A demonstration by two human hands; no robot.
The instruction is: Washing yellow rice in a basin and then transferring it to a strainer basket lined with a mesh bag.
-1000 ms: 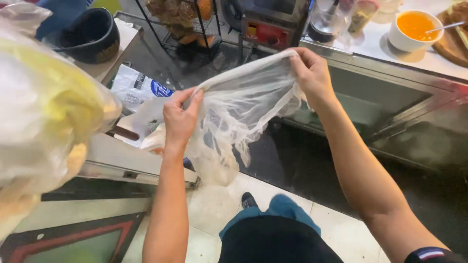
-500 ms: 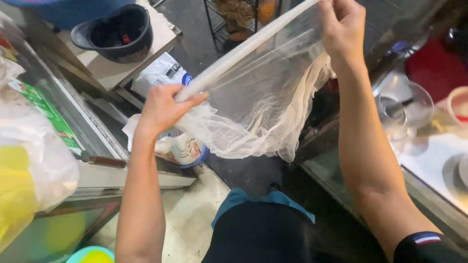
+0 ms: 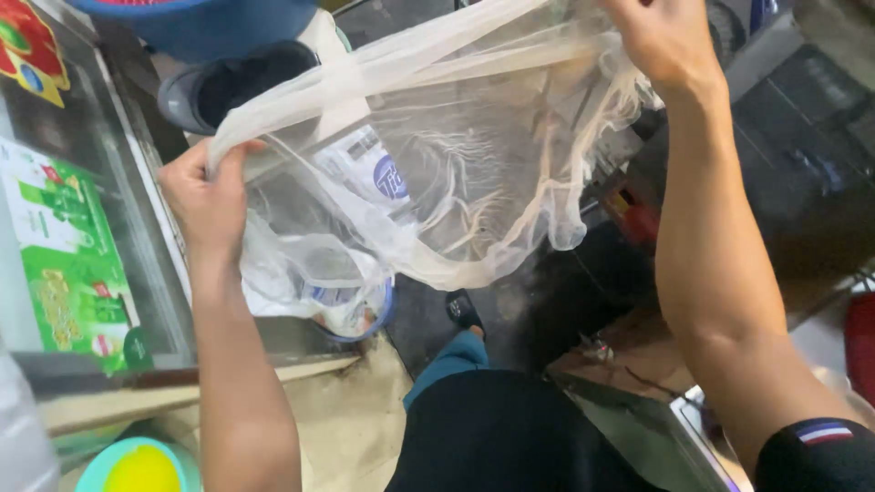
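The fingers of the left hand (image 3: 208, 196) are curled tight into a fist around one gathered corner of a clear plastic bag (image 3: 437, 173), pinching the bunched film at about 9 o'clock in the view. The right hand (image 3: 658, 41), up at 1 o'clock, closes over the opposite corner; its fingers wrap out of sight behind the film and the top edge of the picture, so only the knuckles and back of the hand show, pressed together on the plastic.

Between the 2 hands the bag is stretched as a taut band running from 9 o'clock up to 1 o'clock, and its loose body hangs below that line toward 6 o'clock, wrinkled, with thin cream streaks clinging inside. It is in the air, touching nothing but the hands.

Behind the film, near the centre, a white packet with a blue round mark (image 3: 369, 173) shows through. At 11 o'clock a dark bowl (image 3: 228, 82) sits below a blue basin (image 3: 196, 18). At 9 o'clock a green printed sheet (image 3: 68, 264) lies under a glass counter top. At 7 o'clock a teal bowl with yellow contents (image 3: 137, 466) peeks in. The person's dark shorts (image 3: 510, 437) fill 6 o'clock, with a foot (image 3: 463, 310) just above.
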